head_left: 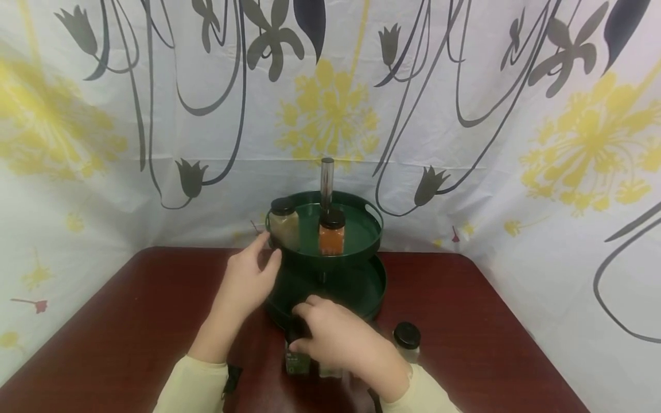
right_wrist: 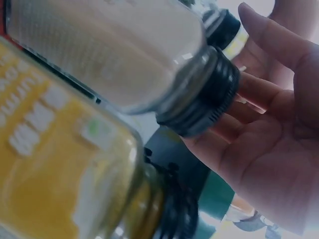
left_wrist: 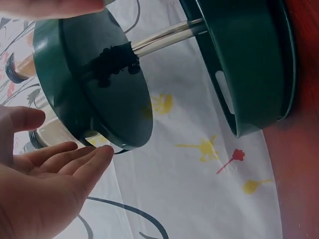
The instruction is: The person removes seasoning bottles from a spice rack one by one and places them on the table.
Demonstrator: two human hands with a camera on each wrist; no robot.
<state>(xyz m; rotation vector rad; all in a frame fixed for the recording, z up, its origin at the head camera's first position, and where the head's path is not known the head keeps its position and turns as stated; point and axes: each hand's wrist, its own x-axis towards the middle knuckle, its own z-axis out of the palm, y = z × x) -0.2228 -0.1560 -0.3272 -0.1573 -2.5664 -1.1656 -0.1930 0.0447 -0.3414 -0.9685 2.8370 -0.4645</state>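
A two-tier green tray stand (head_left: 307, 221) rises from the table. On its upper tier sit a jar of pale spice (head_left: 285, 229) and a jar of orange spice (head_left: 331, 238), both black-lidded. My left hand (head_left: 248, 281) is at the left rim, fingers extended close to the pale jar. In front of the lower tier (head_left: 356, 287), my right hand (head_left: 341, 335) reaches over several spice jars, one with a green label (head_left: 297, 364). The right wrist view shows its fingers right behind the black lid of a pale powder jar (right_wrist: 114, 50), thumb apart. A yellow turmeric jar (right_wrist: 65, 144) stands beside it.
Another black-lidded jar (head_left: 407, 338) stands to the right of my right forearm. A dark object (head_left: 233, 378) lies by my left sleeve. The stand's metal post (head_left: 327, 183) sticks up above the upper tier. A patterned curtain (head_left: 439, 115) surrounds the reddish-brown table (head_left: 170, 298).
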